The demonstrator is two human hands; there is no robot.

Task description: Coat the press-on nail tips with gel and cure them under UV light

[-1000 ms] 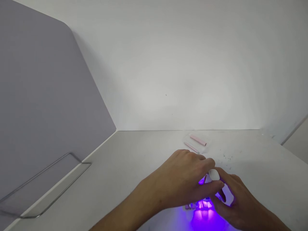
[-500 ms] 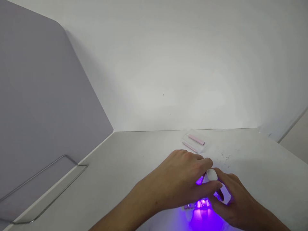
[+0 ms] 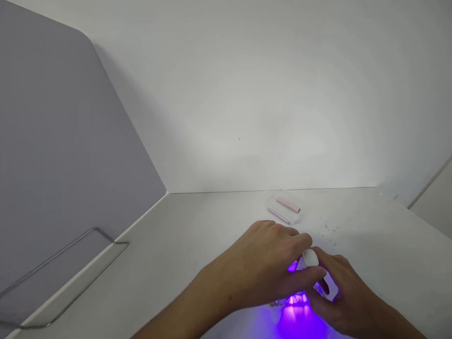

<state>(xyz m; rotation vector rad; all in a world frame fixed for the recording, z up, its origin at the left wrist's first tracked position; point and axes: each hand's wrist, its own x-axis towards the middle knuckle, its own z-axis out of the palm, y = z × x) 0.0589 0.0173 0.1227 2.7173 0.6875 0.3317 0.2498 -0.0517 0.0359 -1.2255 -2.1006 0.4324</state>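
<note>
In the head view my left hand [image 3: 271, 263] comes in from the lower left, thumb and fingers closed around a small white UV lamp [image 3: 310, 258] with a rounded end. Bright purple light falls from it onto the table. Below it shows a row of small, shiny pieces [image 3: 298, 298], perhaps nail tips, glowing in the light. My right hand [image 3: 342, 287] curls in from the right with thumb and fingers bent beside the lamp. What it grips is hidden by the fingers and the glare.
Behind my hands a clear plastic tray [image 3: 294, 217] holds two pink pen-like sticks [image 3: 287, 204]. Small specks [image 3: 330, 229] lie to its right. A bent metal wire frame [image 3: 84, 285] sticks out at the left, by a grey panel [image 3: 63, 141]. A white wall [image 3: 247, 94] closes the back.
Almost nothing differs. Both hands stay in place around the lamp and the purple light is still on; the view has shifted very slightly.
</note>
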